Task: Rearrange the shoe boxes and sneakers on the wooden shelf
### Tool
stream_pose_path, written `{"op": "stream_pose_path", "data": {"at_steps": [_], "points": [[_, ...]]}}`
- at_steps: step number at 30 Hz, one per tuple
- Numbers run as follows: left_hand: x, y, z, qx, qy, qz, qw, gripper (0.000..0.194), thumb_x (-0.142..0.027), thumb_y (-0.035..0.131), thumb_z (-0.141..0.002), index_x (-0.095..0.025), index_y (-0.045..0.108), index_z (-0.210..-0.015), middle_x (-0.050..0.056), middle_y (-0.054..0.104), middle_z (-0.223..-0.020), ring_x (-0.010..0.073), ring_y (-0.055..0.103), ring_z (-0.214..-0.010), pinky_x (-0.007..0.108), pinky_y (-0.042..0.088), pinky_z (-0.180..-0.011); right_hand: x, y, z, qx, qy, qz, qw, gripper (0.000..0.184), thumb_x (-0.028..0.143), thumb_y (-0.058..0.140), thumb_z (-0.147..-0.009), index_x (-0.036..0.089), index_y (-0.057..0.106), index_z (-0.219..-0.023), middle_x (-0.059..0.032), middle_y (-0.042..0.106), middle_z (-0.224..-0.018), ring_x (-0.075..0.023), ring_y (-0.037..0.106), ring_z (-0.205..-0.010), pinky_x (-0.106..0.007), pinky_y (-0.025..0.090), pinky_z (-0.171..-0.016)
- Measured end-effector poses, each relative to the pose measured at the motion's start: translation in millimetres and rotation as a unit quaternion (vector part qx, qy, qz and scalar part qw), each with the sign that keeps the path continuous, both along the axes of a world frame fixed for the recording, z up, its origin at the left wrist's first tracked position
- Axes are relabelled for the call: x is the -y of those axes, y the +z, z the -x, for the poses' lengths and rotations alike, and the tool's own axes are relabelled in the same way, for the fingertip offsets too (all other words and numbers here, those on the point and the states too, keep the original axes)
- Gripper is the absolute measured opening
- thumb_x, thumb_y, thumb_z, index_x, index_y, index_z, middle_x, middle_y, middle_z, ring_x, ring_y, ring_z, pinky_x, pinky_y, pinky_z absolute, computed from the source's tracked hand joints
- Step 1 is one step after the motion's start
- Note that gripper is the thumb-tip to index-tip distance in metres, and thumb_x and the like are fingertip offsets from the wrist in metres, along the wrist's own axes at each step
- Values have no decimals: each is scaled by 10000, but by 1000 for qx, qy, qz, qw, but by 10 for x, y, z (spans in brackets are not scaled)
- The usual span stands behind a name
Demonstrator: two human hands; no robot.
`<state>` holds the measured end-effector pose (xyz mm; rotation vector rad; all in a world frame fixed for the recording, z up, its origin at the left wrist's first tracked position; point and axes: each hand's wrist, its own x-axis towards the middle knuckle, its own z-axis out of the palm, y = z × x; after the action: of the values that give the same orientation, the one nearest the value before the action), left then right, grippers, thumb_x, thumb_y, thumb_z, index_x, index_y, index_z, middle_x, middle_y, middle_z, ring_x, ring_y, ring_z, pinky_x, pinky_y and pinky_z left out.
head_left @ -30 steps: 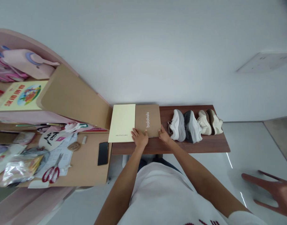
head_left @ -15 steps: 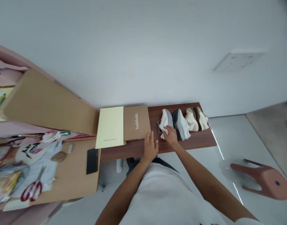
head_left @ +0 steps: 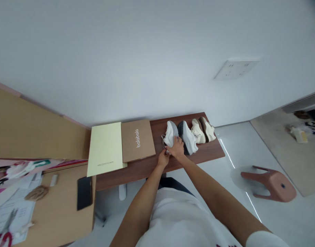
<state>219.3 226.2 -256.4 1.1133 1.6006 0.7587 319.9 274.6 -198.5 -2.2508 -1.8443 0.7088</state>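
Now that right hand (head_left: 176, 147) and left hand (head_left: 163, 159) are off brown box (head_left: 144, 141), work centres on white-grey shoe (head_left: 171, 131); right fingers curl over its near end, left ones meet them there, firm grip or mere touch cannot be told; shoe rests on wooden desk (head_left: 209, 151) between brown box and dark-soled shoe (head_left: 190, 138)

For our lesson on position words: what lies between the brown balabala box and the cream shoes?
The head view shows two white sneakers, with the left hand and right hand at one of them.
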Motion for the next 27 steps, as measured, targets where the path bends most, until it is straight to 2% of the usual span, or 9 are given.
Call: {"op": "stream_pose_path", "data": {"at_steps": [4, 8, 14, 17, 20, 27], "points": [[-18, 113, 31, -6, 25, -71, 997, 276, -124, 577, -877, -163, 666, -1136, 122, 662, -1196, 226, 635, -1112, 403, 503, -1002, -166, -22, -34, -69, -7, -31, 997, 822, 453, 708, -801, 109, 417, -1488, -225, 467, -1501, -372, 442, -1390, -465, 384, -1116], [-69, 252, 62, -30, 38, -139, 989, 262, -145, 573, -887, -182, 659, -1131, 138, 598, -1280, 245, 607, -1169, 452, 476, -1058, -379, -46, -92, -151, 5, -19, 988, 712, 423, 701, -795, 125, 527, -1419, -181, 575, -1426, -313, 521, -1353, -412, 402, -1133], [-198, 429, 195, -68, -9, -172, 983, 273, -135, 531, -905, -189, 664, -1137, 145, 547, -1357, 254, 555, -1266, 453, 449, -1105, -559, -146, -135, -288, 24, -9, 957, 544, 377, 634, -841, 156, 628, -1338, -113, 672, -1335, -260, 611, -1260, -409, 445, -1109], [-246, 470, 221, -85, -17, -161, 983, 282, -144, 521, -911, -190, 673, -1144, 140, 550, -1344, 253, 583, -1225, 444, 468, -1086, -608, -197, -99, -344, 60, -2, 937, 461, 326, 560, -883, 174, 655, -1308, -66, 735, -1220, -232, 662, -1156, -400, 487, -1060], [-257, 471, 198, -97, -13, -139, 985, 283, -157, 527, -910, -202, 690, -1136, 123, 575, -1317, 245, 614, -1147, 434, 478, -1067, -626, -238, -31, -342, 74, -5, 937, 419, 260, 515, -894, 163, 680, -1267, -60, 757, -1156, -224, 679, -1090, -399, 496, -1042], [-208, 414, 76, -122, -29, -39, 991, 291, -200, 540, -918, -196, 729, -1139, 117, 609, -1280, 246, 640, -1041, 385, 480, -996, -528, -262, 73, -199, 23, 35, 979, 382, 183, 485, -911, 182, 685, -1237, -76, 747, -1179, -220, 670, -1124, -375, 512, -1001]]}}
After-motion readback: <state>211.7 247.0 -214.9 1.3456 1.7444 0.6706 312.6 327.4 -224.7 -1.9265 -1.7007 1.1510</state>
